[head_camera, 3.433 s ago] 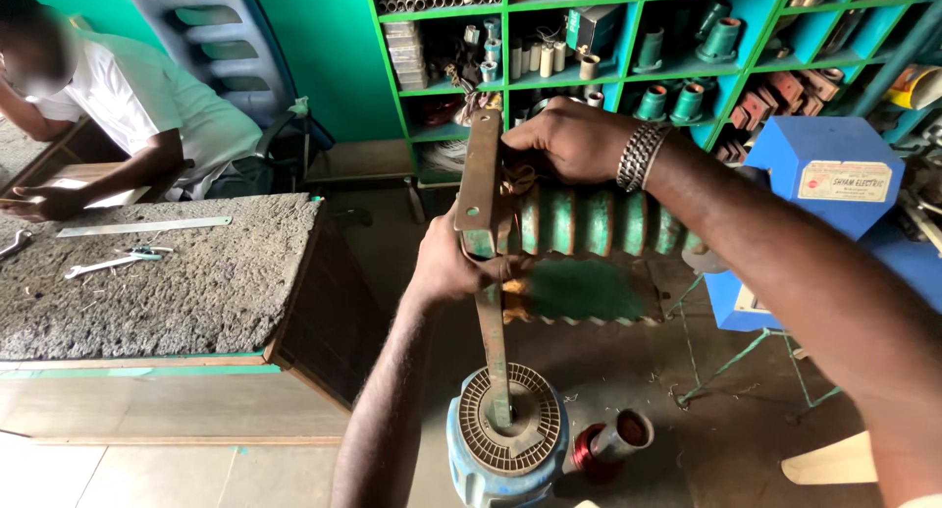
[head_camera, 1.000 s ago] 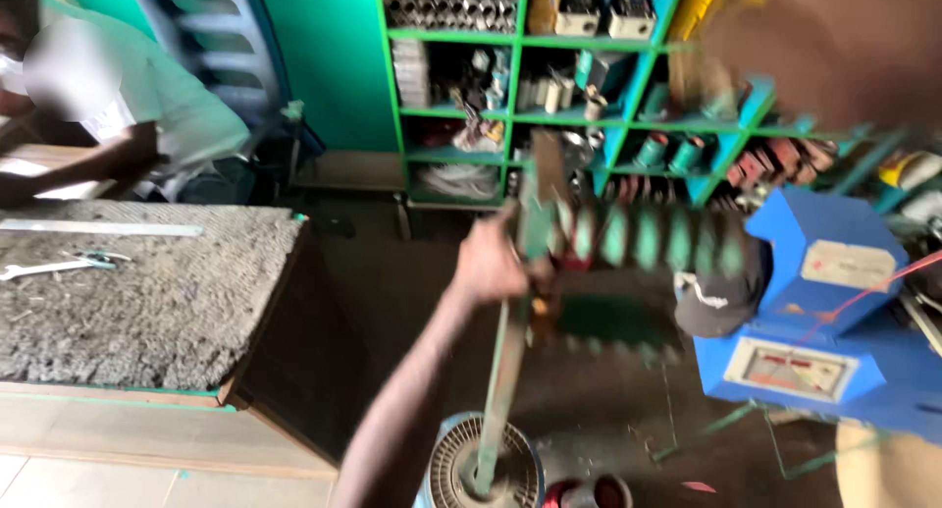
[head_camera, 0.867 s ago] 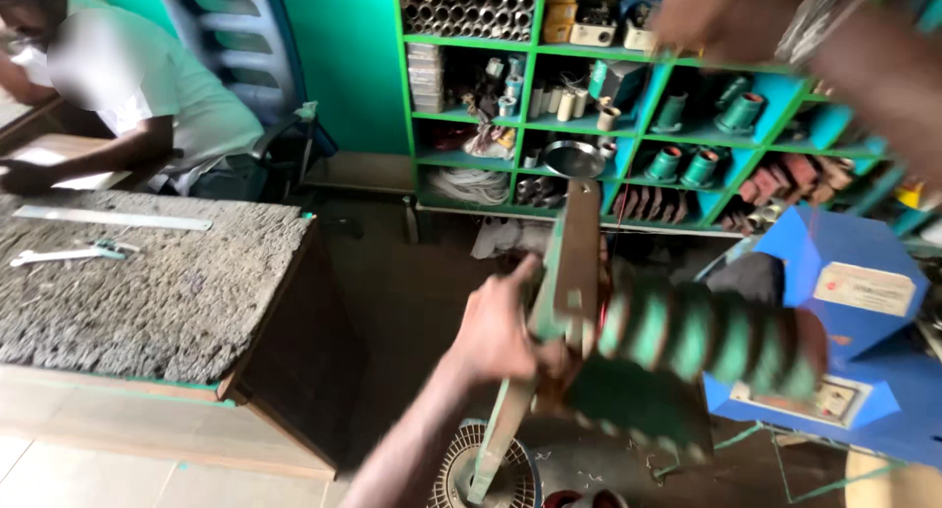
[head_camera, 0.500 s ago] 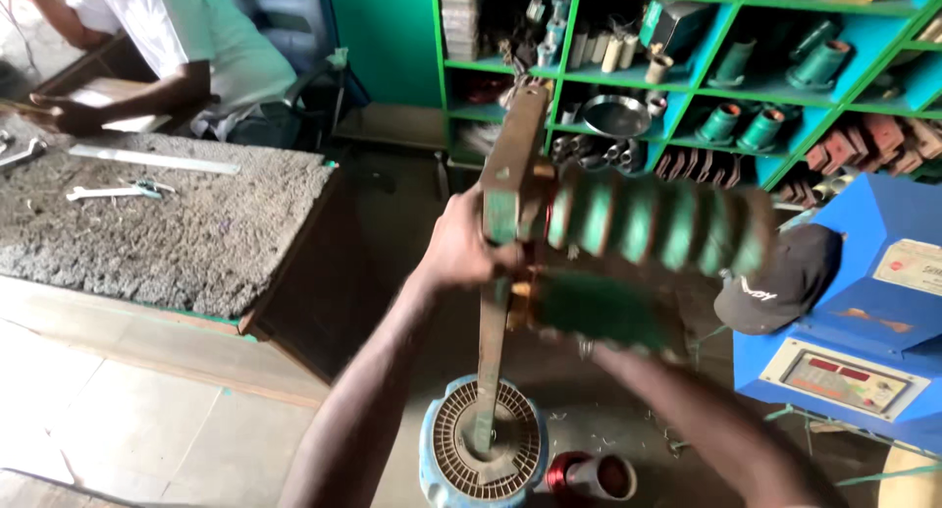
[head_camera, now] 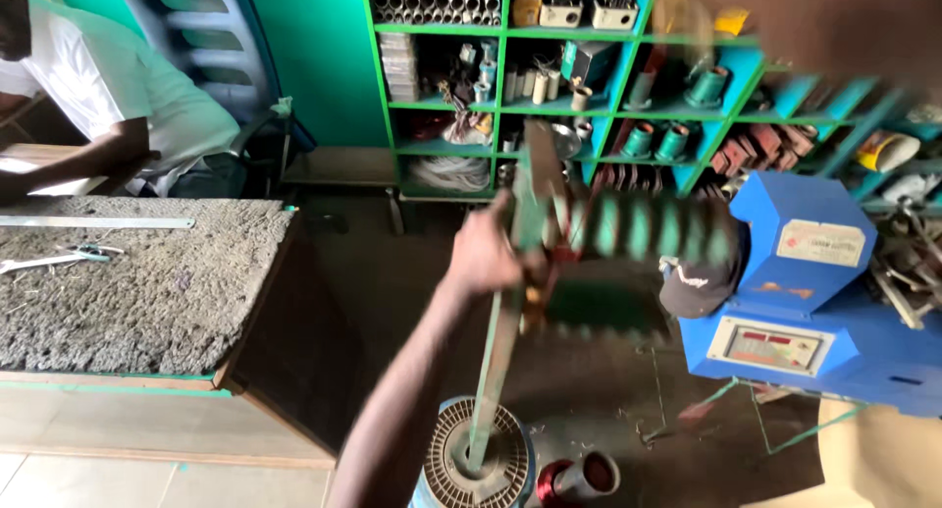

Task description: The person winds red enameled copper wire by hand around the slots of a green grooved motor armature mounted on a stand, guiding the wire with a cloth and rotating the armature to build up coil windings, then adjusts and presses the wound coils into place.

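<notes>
Head view: looking down on a workshop floor; much of the frame is motion-blurred.
Left hand [head_camera: 488, 255]: fingers wrapped shut around the upright green flat metal bar [head_camera: 497, 351], near the blurred green ribbed coil former [head_camera: 643, 228] mounted at its top.
Right hand: only a dark blurred forearm [head_camera: 834, 22] crosses the far right top; cannot tell whether the fingers are open or closed, or whether they hold anything.
Bar foot: rests in the round slotted motor core on a blue base [head_camera: 476, 459], near centre floor.
Beside it: red spool of copper wire [head_camera: 579, 477], just right of the core.
Right: blue box-shaped machine with a display panel [head_camera: 795, 302], dark cap [head_camera: 692, 287] against it.
Far: green shelving of parts [head_camera: 589, 76].
Left: grey rough-topped bench [head_camera: 128, 292]; a person in a white shirt [head_camera: 128, 106] sits beyond it.
Risk (judgement): the bar stands on a narrow footing and is held one-handed, so a slip of that grip could tip the former toward the machine or onto the spool.
</notes>
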The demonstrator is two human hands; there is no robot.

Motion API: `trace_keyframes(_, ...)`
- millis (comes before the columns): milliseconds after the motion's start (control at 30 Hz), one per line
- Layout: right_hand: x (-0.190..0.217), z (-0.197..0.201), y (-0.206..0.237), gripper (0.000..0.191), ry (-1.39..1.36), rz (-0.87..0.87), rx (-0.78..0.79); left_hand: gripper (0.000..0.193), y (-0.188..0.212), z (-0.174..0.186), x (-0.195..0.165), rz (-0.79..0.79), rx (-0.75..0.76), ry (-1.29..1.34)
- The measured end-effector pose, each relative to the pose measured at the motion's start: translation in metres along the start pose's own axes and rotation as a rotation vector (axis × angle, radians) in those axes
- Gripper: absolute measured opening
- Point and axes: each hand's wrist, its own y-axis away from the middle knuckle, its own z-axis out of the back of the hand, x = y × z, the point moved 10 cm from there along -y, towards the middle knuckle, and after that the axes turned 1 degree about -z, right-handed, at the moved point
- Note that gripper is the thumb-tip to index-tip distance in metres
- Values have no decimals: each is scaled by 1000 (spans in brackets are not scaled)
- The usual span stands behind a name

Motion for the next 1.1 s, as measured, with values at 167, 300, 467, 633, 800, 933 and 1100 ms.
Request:
trace_keyframes(167, -10, -207, -9, 17, -236, -90, 65, 84, 85, 20, -48, -131, 107, 189)
trace_keyframes(300, 161, -290, 22, 13, -901, -293, 153, 82, 82, 42, -28, -26, 113, 190)
trace_keyframes(467, 379, -223, 63, 13, -1762, -581, 415, 73, 17, 48, 19, 86, 8, 192)
trace_keyframes(633, 301, -10, 89, 16, -1106, -286, -219, 74, -20, 37, 35, 89, -20, 209)
trace_keyframes(800, 118, 55, 50, 8, -424, -11, -113, 92, -6, 26, 7, 40, 30, 125)
trace_keyframes(933, -15, -107, -4, 11, -45, -72, 127, 106, 59, 33, -42, -129, -44, -10)
trace_keyframes(1100, 95, -283, 11, 10, -491, -197, 73, 78, 98, 38, -35, 17, 136, 193)
